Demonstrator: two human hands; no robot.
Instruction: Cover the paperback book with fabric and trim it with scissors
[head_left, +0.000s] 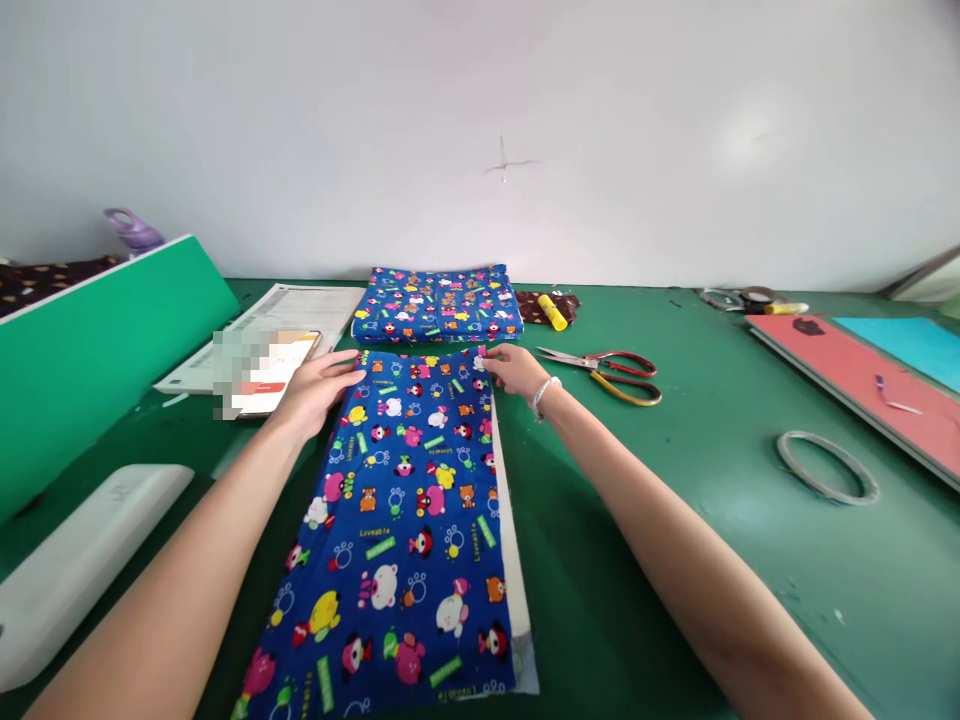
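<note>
A long blue cloth printed with cartoon animals (409, 520) lies lengthwise before me on the green table, with a white layer (516, 560) showing along its right edge. At its far left corner, my left hand (315, 393) has its fingers on the cloth's edge. My right hand (516, 368), with a light bracelet at the wrist, pinches the far right corner. Just beyond the cloth sits a folded stack of the same printed fabric (437, 303).
Red-and-yellow-handled scissors (619, 375) lie right of my right hand, near a yellow tube (553, 312). Papers (217, 360) and a phone (281, 375) are at left, beside a green board (112, 360) and white case (90, 560). A ring (827, 467) and red board (870, 385) are right.
</note>
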